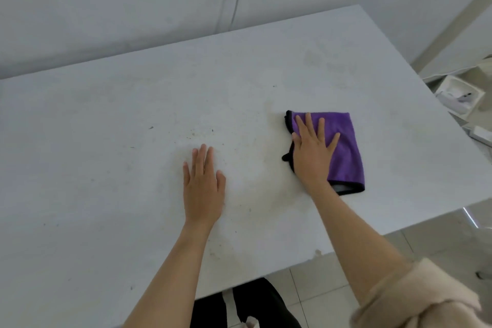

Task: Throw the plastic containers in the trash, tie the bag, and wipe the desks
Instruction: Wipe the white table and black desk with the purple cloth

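A folded purple cloth (343,146) with a black edge lies on the white desk (106,141), right of the middle. My right hand (312,152) lies flat on the cloth's left part, fingers spread, pressing it to the desk. My left hand (203,186) rests palm down on the bare desk, to the left of the cloth and apart from it. Faint brownish stains and small dark specks mark the desk around and between my hands. No plastic containers or trash bag are in view.
The desk's far edge meets a white wall (133,8). Past the right edge, white boxes and clutter (458,98) lie on the tiled floor. The near edge runs diagonally, with floor tiles (332,287) and dark trousers (253,303) below it.
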